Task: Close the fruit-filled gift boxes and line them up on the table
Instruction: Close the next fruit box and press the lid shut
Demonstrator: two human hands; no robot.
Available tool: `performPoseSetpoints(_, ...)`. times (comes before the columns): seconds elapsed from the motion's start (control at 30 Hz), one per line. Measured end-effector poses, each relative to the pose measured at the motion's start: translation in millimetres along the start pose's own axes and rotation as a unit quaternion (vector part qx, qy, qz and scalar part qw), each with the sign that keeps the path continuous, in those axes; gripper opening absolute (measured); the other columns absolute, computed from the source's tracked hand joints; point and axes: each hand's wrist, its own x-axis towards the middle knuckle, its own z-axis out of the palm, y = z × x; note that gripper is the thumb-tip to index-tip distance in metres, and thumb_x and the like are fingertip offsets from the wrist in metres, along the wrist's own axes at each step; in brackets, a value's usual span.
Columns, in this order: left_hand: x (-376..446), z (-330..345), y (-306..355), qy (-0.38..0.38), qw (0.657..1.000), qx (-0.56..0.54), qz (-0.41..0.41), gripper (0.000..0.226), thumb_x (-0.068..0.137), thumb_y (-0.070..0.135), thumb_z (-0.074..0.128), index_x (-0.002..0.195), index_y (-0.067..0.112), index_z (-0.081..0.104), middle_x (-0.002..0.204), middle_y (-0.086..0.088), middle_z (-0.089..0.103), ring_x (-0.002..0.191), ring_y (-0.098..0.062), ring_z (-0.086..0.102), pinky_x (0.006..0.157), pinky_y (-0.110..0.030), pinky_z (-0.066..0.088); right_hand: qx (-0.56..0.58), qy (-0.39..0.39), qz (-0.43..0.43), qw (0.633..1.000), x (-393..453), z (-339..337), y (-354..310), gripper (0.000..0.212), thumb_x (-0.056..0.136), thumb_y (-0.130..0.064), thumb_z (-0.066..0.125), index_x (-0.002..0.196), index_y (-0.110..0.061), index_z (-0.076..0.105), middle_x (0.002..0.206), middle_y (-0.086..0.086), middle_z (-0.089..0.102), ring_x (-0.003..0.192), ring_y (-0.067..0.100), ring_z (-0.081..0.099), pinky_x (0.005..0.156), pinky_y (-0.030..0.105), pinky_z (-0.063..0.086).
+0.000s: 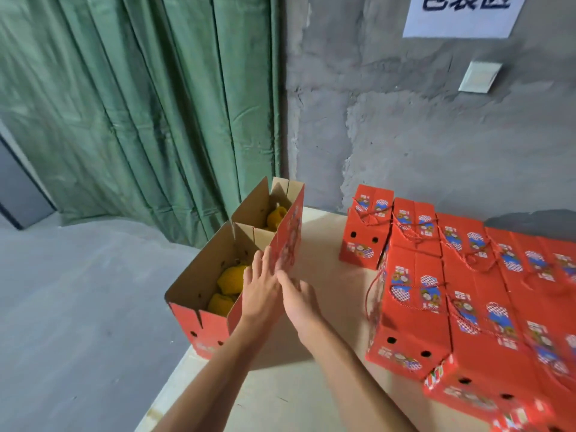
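Both hands reach forward side by side over the near left part of the bench [327, 238], and each grip is flat and open, fingers straight and close together, with nothing curled round or pinched. The left hand [260, 291] lays its straight fingers against the upright red side flap of the open gift box [199, 319]; its fingertips meet the flap's upper edge. The right hand [299, 299] sits just right of the left hand, touching it along the fingers, palm turned toward the same flap; the frame is blurred there, so I cannot tell whether it presses the flap or only hovers beside it.

The open gift box stands directly left of the two hands, at the bench's left edge, its brown cardboard inside showing. A cardboard divider splits it into a near and a far compartment. Yellow fruit [230, 280] wrapped in netting lies in the near compartment, just left of the left hand's fingers; another yellow piece [276, 218] shows in the far compartment, beyond the fingertips.

Well apart to the right of the right hand, closed gift boxes [414, 294] stand packed against each other in rows, red with blue and white prints and red cord handles lying on their tops. Beyond the hands rise a rough grey wall [389, 120] and a green curtain [140, 104]
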Motion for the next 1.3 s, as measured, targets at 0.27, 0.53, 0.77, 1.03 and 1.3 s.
performPoseSetpoints(0.27,-48,-7,-10,0.015,0.989,-0.109,-0.099,0.066,0.104,0.024,0.05,0.158,0.01,0.014,0.132,-0.013,0.057,0.101,-0.035,0.07,0.063,-0.037,0.044,0.022,-0.023,0.02,0.999,-70,12,31,0.026,0.1,-0.038,0.058,0.112,-0.019,0.072,0.117,-0.002,0.072,0.095,0.005,0.064,0.067,0.015,0.046)
performPoseSetpoints(0.53,-67,0,-18,0.036,0.991,-0.077,-0.105,0.02,0.096,0.029,0.061,0.1,0.011,0.069,0.091,-0.009,0.073,0.079,-0.031,0.07,0.056,-0.031,0.044,0.076,0.018,0.037,0.996,-109,2,64,0.021,0.098,-0.028,0.06,0.105,-0.014,0.075,0.111,0.006,0.075,0.102,0.022,0.067,0.085,0.029,0.05)
performPoseSetpoints(0.77,-99,-2,-17,0.051,0.994,-0.058,-0.075,0.028,0.098,0.039,0.061,0.098,0.013,0.07,0.083,-0.004,0.072,0.068,-0.026,0.069,0.057,-0.033,0.056,0.112,0.042,0.059,0.991,-123,-13,66,0.027,0.099,-0.04,0.061,0.085,-0.02,0.071,0.098,-0.006,0.078,0.096,0.008,0.072,0.093,0.038,0.057)
performPoseSetpoints(1.03,-150,-5,-18,0.046,0.997,-0.034,-0.044,0.025,0.1,0.035,0.053,0.088,0.017,0.066,0.073,0.003,0.066,0.06,-0.023,0.063,0.05,-0.03,0.046,0.1,0.067,0.046,0.992,-129,-9,59,0.032,0.095,-0.036,0.061,0.096,-0.005,0.071,0.1,0.008,0.075,0.102,0.026,0.07,0.096,0.051,0.058)
performPoseSetpoints(1.3,-186,-15,4,0.009,1.0,-0.006,0.0,0.023,0.098,0.038,0.051,0.084,0.022,0.059,0.079,0.0,0.069,0.072,-0.025,0.067,0.055,-0.032,0.038,0.092,0.035,0.038,0.994,-130,3,75,0.025,0.09,-0.031,0.068,0.07,-0.016,0.063,0.066,-0.007,0.061,0.067,0.018,0.057,0.065,0.031,0.051)
